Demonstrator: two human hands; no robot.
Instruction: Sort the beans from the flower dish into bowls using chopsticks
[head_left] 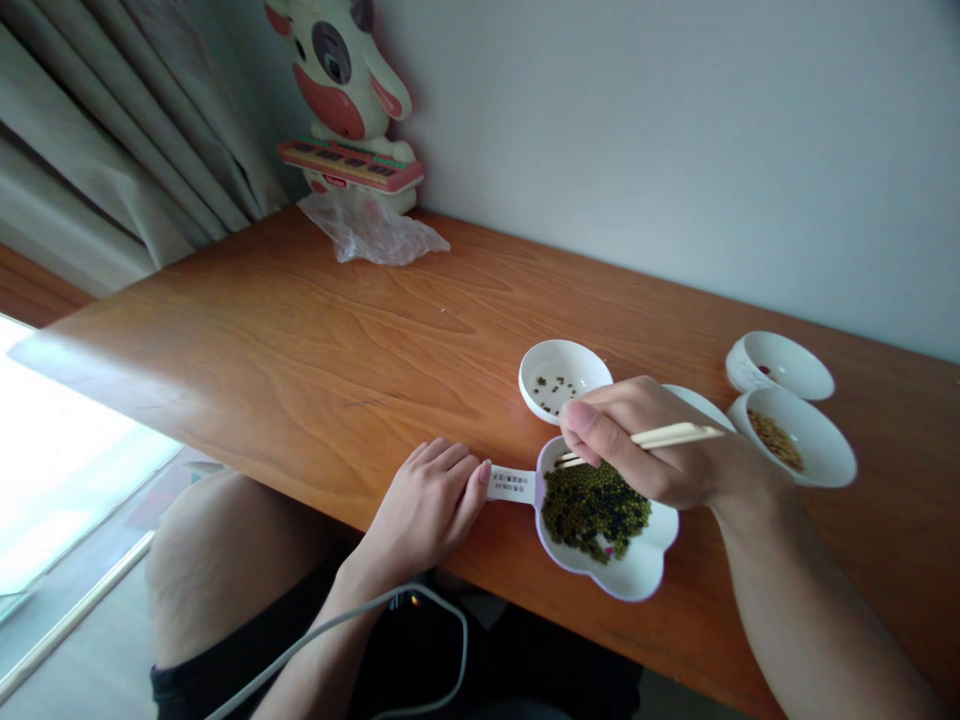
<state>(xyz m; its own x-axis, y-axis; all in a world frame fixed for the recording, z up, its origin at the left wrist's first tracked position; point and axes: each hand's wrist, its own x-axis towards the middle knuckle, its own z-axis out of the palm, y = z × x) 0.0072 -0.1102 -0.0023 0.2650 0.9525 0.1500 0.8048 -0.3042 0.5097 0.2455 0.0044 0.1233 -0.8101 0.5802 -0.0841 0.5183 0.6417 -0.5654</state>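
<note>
A white, scalloped dish with a lilac rim [646, 572] and a flat, printed handle lies near the table's front edge. Small green beans mixed with dark ones [592, 515] fill much of it, and a tiny pink bit shows among them. My left hand [435, 500] is closed on the handle's end, the thumb along it. Pinched in my right hand [645, 440] is a pair of pale chopsticks [675, 435], tips down at the beans' upper left edge. Whether the tips grip a bean is too small to tell. Just behind, a white bowl [566, 358] contains a few small, dark greenish bits.
My right hand partly hides another white bowl [697, 402]. To the right stand a bowl with tan grains [829, 455] and a bowl with a dark reddish bit [802, 370]. A clear plastic bag [375, 232] and a cow-shaped toy keyboard [352, 165] sit by the wall. A cable [315, 632] crosses my left forearm.
</note>
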